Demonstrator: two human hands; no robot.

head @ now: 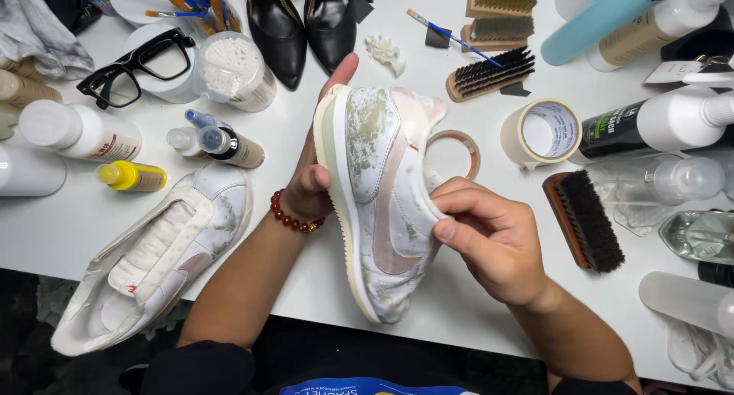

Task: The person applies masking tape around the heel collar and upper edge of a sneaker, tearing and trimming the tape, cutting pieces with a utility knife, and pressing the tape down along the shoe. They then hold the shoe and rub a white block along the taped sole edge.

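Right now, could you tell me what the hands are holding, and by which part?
A stained white sneaker: the left hand cups its sole side, the right hand pinches the upper's edge.

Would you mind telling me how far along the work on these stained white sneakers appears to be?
Done: nothing looks cleaned; the second white sneaker lies on the white table, masked with pale tape. In hand: the left hand props the stained white-and-pink sneaker by its sole while the right hand presses its side. Left: greenish stains cover the held shoe; the dark-bristled wooden brush lies untouched.
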